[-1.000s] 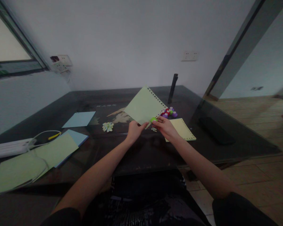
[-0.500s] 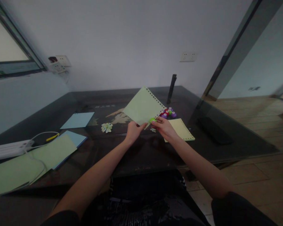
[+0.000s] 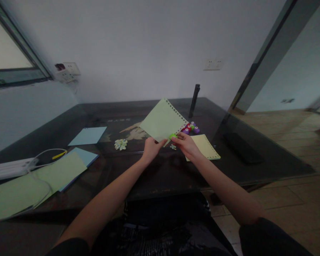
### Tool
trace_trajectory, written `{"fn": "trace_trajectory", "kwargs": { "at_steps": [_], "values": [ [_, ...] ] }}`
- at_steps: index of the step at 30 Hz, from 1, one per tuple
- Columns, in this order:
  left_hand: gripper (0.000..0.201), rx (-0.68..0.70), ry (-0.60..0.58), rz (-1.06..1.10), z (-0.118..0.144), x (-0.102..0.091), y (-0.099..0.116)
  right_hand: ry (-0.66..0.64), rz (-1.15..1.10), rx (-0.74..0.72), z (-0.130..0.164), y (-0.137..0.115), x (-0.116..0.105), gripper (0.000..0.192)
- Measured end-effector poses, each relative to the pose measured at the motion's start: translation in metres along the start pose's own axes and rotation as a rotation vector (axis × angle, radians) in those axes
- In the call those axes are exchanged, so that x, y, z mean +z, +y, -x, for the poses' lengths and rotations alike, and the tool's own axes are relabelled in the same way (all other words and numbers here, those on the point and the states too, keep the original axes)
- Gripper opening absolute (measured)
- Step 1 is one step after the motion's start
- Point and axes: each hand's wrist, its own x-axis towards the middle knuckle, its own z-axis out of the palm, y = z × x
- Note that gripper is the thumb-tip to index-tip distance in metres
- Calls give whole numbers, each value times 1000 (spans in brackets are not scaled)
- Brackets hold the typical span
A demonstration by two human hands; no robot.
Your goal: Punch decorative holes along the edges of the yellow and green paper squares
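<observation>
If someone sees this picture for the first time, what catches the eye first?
Mid-table, the left hand holds up a green sheet with a punched edge, and the right hand presses a green punch at its corner. Behind them sits a cluster of coloured punches.

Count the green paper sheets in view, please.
2. One green sheet is held up by both hands over the table middle; a second green sheet lies at the table's near left corner. More may be hidden under it.

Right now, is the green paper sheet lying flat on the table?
No, the left hand holds the green paper sheet raised above the table.
</observation>
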Motion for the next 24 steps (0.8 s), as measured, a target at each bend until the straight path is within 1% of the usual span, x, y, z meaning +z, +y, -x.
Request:
{"fn": "trace_trajectory", "kwargs": {
  "at_steps": [6, 13, 24],
  "values": [
    [25, -13, 10, -6, 1, 0, 2, -10, 19, -12, -1, 2, -2, 31],
    [26, 2, 9, 17, 0, 2, -2, -12, 12, -31, -2, 3, -2, 32],
    [25, -1, 11, -7, 1, 3, -1, -19, 6, -88, -4, 4, -4, 34]
  ]
}}
